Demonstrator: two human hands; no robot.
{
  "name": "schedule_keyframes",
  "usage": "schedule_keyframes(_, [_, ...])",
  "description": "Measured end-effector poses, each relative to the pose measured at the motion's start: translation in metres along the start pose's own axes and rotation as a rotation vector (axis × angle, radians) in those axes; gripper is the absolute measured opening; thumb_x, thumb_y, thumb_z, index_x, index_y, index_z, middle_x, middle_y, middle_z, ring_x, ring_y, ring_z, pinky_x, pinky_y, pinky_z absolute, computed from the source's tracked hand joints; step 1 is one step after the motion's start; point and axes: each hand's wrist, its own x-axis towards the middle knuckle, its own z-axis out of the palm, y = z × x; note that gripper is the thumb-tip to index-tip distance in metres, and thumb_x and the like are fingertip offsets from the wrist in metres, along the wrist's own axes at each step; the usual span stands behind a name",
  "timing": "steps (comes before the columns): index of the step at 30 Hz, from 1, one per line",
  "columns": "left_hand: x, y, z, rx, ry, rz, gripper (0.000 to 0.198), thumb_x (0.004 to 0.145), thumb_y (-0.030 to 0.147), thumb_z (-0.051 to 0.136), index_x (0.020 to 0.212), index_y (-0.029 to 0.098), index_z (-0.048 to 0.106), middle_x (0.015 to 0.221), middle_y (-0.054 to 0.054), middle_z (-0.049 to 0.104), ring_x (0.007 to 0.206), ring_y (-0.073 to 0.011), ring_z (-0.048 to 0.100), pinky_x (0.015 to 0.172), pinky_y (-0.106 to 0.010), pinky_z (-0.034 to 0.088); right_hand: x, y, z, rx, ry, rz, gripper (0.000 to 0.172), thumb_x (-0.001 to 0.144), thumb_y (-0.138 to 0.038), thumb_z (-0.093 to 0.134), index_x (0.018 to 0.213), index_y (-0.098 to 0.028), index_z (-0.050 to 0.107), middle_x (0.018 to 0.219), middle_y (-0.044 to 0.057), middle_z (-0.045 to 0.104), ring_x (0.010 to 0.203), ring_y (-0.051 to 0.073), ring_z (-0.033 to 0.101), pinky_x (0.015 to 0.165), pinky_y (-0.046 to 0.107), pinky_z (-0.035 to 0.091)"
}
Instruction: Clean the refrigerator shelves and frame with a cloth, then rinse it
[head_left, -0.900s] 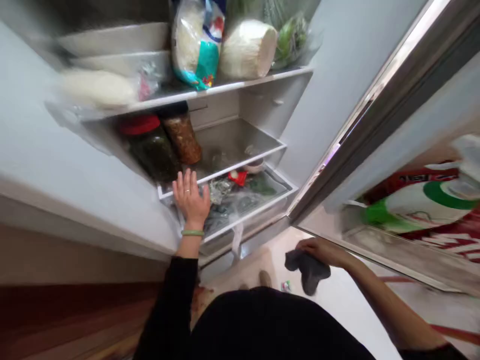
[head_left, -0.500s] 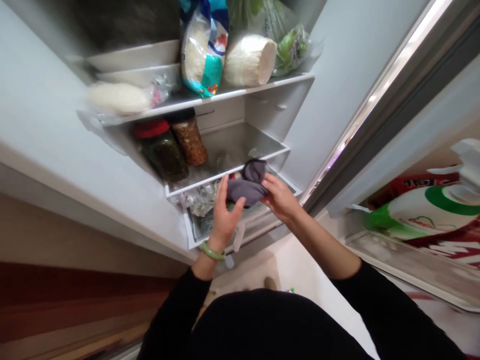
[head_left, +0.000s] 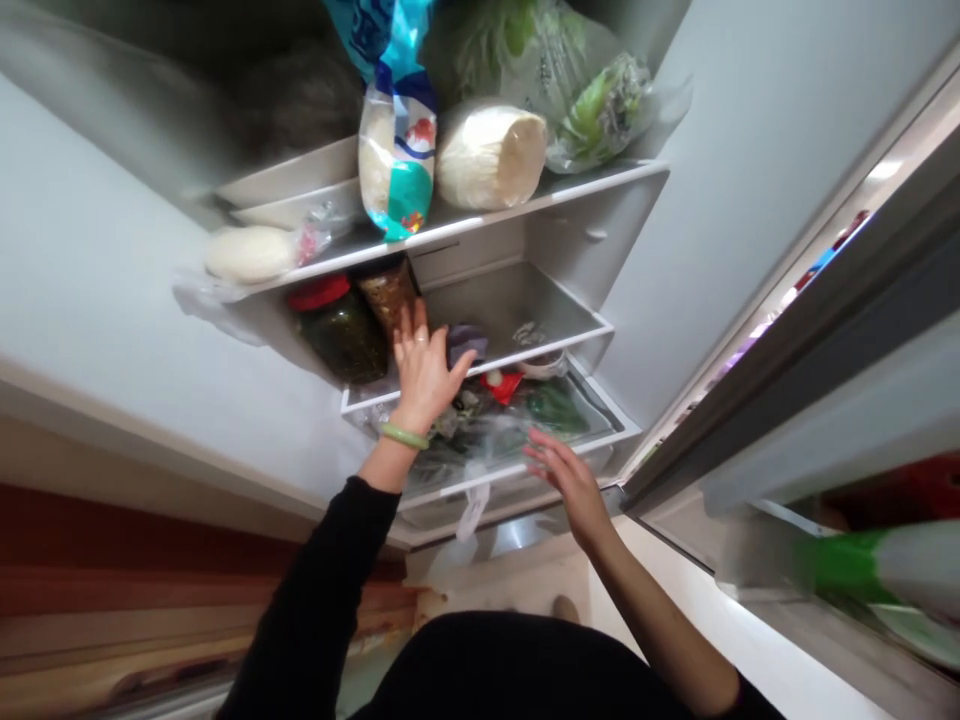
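My left hand (head_left: 426, 375), with a green bangle on its wrist, reaches over the lower fridge shelf (head_left: 555, 352), fingers spread. Its fingertips overlap a jar of brown contents (head_left: 388, 295); whether they touch it I cannot tell. Right beside my thumb, a greyish-purple cloth (head_left: 466, 343) lies bunched on that shelf, partly behind the hand. My right hand (head_left: 566, 475) hangs in front of the drawer (head_left: 517, 468) below, fingers stretched out and holding nothing. A red-lidded jar of dark contents (head_left: 341, 335) stands to the left of the brown one.
On the upper shelf (head_left: 480, 222) are a blue-and-white bag (head_left: 397, 165), a pale wrapped roll (head_left: 491, 158), bagged greens (head_left: 600, 115) and a white wrapped item (head_left: 251, 254). Bagged vegetables (head_left: 555, 408) and a red packet (head_left: 501, 384) fill the drawer. The open door (head_left: 862, 340) stands at right.
The greyish-purple cloth has gone from between both hands onto the lower shelf. My left hand has moved up and left towards the jars; my right hand has let go and dropped lower.
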Motion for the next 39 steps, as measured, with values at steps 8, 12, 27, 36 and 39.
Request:
schedule_keyframes(8, [0.039, 0.001, 0.044, -0.007, -0.444, 0.120, 0.053, 0.105, 0.026, 0.041, 0.155, 0.013, 0.051, 0.166, -0.014, 0.041, 0.155, -0.0252, 0.040, 0.129, -0.039, 0.032, -0.036, 0.020, -0.071, -0.014, 0.054, 0.160, 0.059, 0.083, -0.074, 0.074, 0.116, -0.025, 0.080, 0.136, 0.012, 0.070, 0.122, 0.031, 0.069, 0.100, 0.042, 0.057])
schedule_keyframes(12, [0.078, 0.059, 0.079, -0.057, -0.511, 0.110, 0.057, 0.103, 0.018, 0.043, 0.160, 0.019, 0.045, 0.169, -0.011, 0.035, 0.157, -0.0250, 0.036, 0.130, -0.039, 0.030, -0.032, 0.028, -0.069, 0.038, 0.015, 0.232, 0.059, 0.080, -0.073, 0.076, 0.113, -0.025, 0.081, 0.135, 0.012, 0.071, 0.122, 0.030, 0.069, 0.100, 0.040, 0.057])
schedule_keyframes(27, [0.086, 0.006, 0.066, -0.245, -0.351, -0.030, 0.051, 0.084, 0.003, 0.053, 0.124, 0.022, 0.078, 0.140, -0.008, 0.068, 0.135, -0.0330, 0.063, 0.118, -0.052, 0.048, -0.017, 0.004, -0.051, 0.048, -0.066, 0.180, 0.046, 0.089, -0.065, 0.071, 0.112, -0.027, 0.081, 0.134, 0.010, 0.072, 0.121, 0.031, 0.069, 0.103, 0.045, 0.055])
schedule_keyframes(36, [0.014, 0.077, 0.035, -0.602, -0.385, 0.082, 0.043, 0.093, 0.013, 0.050, 0.125, 0.023, 0.077, 0.128, -0.005, 0.076, 0.122, -0.0242, 0.070, 0.112, -0.037, 0.050, 0.010, -0.021, -0.017, 0.243, -0.035, 0.009, 0.050, 0.084, -0.060, 0.077, 0.121, -0.028, 0.074, 0.145, 0.009, 0.065, 0.125, 0.028, 0.067, 0.101, 0.040, 0.056])
schedule_keyframes(39, [-0.019, 0.069, 0.014, -0.897, -0.397, -0.110, 0.032, 0.093, 0.022, 0.055, 0.116, 0.018, 0.078, 0.120, -0.007, 0.078, 0.110, -0.0233, 0.072, 0.103, -0.036, 0.055, 0.018, -0.031, -0.005, 0.294, -0.040, -0.080, 0.067, 0.083, -0.058, 0.078, 0.143, -0.035, 0.059, 0.157, 0.003, 0.053, 0.138, 0.025, 0.058, 0.108, 0.040, 0.054])
